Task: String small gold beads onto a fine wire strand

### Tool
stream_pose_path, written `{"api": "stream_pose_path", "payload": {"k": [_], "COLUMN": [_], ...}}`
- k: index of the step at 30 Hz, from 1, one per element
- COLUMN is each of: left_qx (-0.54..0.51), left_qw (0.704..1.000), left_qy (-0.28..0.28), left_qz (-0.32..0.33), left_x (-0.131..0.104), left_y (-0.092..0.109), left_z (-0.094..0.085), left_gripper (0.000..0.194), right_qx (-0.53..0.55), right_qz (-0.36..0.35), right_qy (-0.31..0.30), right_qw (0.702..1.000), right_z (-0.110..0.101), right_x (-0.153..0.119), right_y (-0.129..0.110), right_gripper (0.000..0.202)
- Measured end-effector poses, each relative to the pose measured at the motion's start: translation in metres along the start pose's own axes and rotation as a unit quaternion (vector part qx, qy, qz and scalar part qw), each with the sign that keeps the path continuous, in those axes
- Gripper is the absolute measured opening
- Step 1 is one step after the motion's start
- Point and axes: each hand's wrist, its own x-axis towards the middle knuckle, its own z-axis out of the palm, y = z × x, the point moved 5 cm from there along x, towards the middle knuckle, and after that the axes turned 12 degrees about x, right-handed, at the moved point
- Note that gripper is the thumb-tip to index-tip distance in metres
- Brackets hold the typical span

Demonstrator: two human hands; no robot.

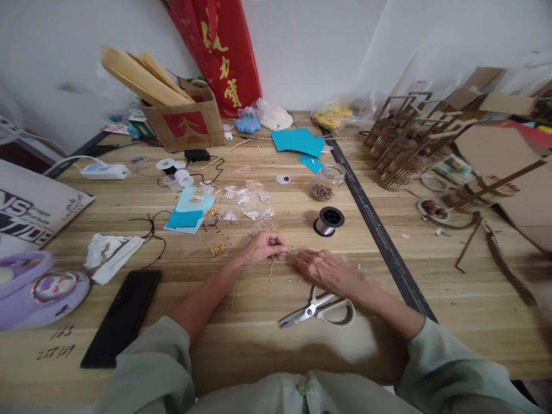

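Thumb and forefinger of my left hand [266,247] are pinched together over the middle of the table. A short gold chain [270,278] trails down from them. Just to the right, my right hand [321,269] is low over the wood, its fingers curled and pressed together; whatever they hold is hidden. A few gold rings [294,280] lie between the hands. Close below the right hand rest white-handled scissors [317,310], blades pointing left. A spool of thin wire [329,221] stands beyond that hand. Gold beads [219,249] lie left of my left hand.
Small bags of metal findings [250,201] and blue cards [190,210] lie beyond my left hand. A jar of brown beads [328,183] stands near a black strip [375,224]. A phone [123,316] lies at left, bamboo baskets [405,144] at right, a cardboard box [185,123] behind.
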Motion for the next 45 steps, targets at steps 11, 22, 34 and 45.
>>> {"api": "stream_pose_path", "payload": {"k": [11,22,34,45], "left_qx": [0.01,-0.001,-0.025,-0.017], "left_qw": [0.999,0.997,0.998,0.998], "left_qy": [-0.051,-0.069,-0.064,-0.061], "left_qz": [0.004,0.024,0.005,-0.001], "left_x": [0.0,0.001,0.003,0.004], "left_y": [-0.004,-0.008,-0.01,-0.013], "left_z": [0.012,0.021,0.014,0.014], "left_gripper": [0.036,0.033,0.036,0.037], "right_qx": [0.065,0.186,0.67,0.781], "right_qz": [0.027,0.033,0.067,0.065], "right_qy": [0.014,0.111,0.097,0.068], "right_qw": [0.997,0.976,0.733,0.617], "right_z": [0.008,-0.004,-0.013,-0.008], "right_x": [0.006,0.004,-0.005,-0.004], "right_y": [0.023,0.035,0.051,0.056], "right_gripper": [0.02,0.014,0.024,0.024]}}
